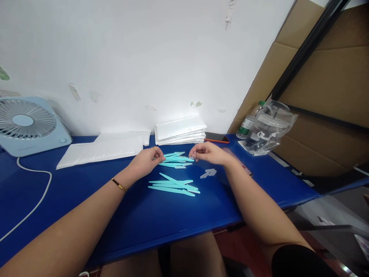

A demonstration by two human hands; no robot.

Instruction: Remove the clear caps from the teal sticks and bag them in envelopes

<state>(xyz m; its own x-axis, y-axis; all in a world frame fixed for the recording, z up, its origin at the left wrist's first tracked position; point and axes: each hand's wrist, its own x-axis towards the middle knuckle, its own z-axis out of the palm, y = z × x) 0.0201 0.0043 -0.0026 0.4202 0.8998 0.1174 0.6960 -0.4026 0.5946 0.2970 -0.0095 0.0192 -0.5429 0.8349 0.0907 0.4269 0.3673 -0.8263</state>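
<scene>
Head cam: left hand [150, 158] & right hand [208, 152] both pinching ends of teal stick [176, 158] near table's [86, 200] back edge, loose sticks [174, 185] lying closer

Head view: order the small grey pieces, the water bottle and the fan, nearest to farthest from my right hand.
1. Small grey pieces: just on the near side of the right hand.
2. Water bottle: farther off, to its right.
3. Fan: far across, at the left.
</scene>
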